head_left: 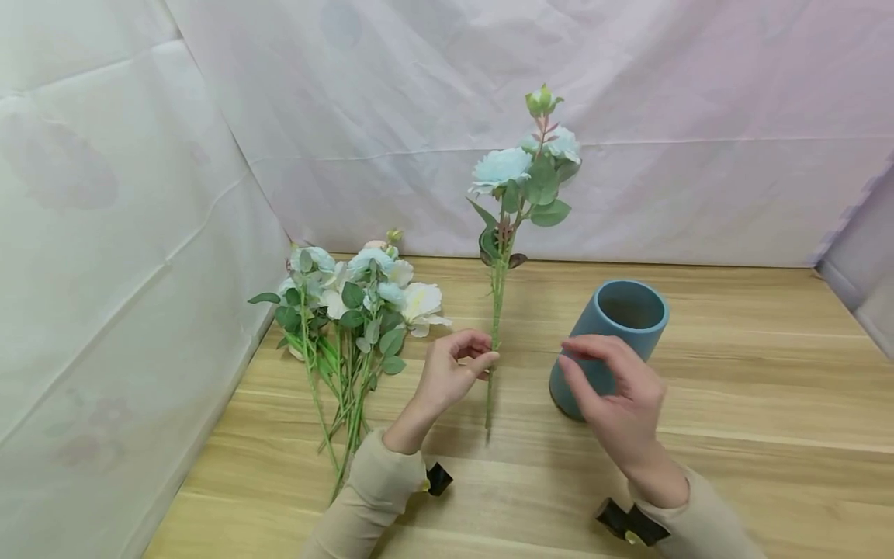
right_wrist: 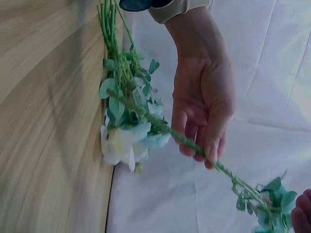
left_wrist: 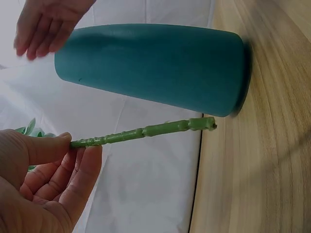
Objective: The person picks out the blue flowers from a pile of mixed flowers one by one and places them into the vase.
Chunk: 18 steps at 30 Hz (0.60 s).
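Observation:
My left hand (head_left: 450, 371) pinches the green stem of an artificial flower (head_left: 497, 295) between thumb and fingers, low on the stem. The flower stands upright, with pale blue blooms, a bud on top and green leaves. Its cut lower end (left_wrist: 209, 123) points toward the table in the left wrist view. Before a blue vase (head_left: 587, 349), my right hand (head_left: 621, 396) hovers with thumb and fingers curved apart, nothing between them. That vase is upright, its round mouth uncovered, and the right hand hides part of its side.
At the left on the wooden table (head_left: 754, 404) lies a bunch of white and pale blue artificial flowers (head_left: 352, 299), stems toward me. A white cloth wall (head_left: 391, 101) rises behind, another at the left. Dark wrist straps show at both sleeves.

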Tool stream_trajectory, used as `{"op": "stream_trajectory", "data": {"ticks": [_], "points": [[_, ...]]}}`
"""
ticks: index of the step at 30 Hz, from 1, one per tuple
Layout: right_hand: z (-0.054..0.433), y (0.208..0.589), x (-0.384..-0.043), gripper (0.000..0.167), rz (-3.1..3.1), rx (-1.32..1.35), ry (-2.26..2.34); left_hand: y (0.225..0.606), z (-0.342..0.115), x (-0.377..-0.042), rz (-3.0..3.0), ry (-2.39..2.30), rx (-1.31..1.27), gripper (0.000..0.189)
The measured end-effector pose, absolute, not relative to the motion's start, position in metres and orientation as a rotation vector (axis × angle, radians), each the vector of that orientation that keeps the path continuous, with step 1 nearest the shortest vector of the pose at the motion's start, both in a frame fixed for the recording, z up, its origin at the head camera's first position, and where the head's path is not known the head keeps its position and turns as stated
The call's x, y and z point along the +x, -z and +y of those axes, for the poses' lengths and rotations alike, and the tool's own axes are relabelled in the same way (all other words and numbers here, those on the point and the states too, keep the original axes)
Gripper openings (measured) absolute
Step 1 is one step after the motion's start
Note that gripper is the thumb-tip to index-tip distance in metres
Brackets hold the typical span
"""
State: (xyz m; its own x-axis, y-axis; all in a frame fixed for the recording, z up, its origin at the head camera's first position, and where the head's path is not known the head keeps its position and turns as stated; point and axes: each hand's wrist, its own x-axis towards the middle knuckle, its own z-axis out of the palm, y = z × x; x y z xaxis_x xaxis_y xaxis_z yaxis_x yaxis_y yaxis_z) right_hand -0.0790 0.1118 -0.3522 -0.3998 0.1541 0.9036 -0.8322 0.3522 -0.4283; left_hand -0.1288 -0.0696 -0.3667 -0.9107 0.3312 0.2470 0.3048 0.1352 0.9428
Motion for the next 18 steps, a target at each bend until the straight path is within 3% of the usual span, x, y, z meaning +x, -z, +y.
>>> {"op": "stream_trajectory", "data": {"ticks": [3,7,18], "points": [[0.107,0.356,-0.086,0.013,-1.768,0.559,-1.23,0.376,-0.067,-0.131,2.345,-1.968,0.682,0.008],[0.098,0.359,-0.097,0.023,-1.891,0.434,-1.212,0.392,-0.064,-0.137,2.324,-2.003,0.711,0.007],[0.077,0.359,-0.116,0.024,-1.934,0.271,-1.324,0.397,-0.059,-0.135,2.299,-2.024,0.786,0.006]]}}
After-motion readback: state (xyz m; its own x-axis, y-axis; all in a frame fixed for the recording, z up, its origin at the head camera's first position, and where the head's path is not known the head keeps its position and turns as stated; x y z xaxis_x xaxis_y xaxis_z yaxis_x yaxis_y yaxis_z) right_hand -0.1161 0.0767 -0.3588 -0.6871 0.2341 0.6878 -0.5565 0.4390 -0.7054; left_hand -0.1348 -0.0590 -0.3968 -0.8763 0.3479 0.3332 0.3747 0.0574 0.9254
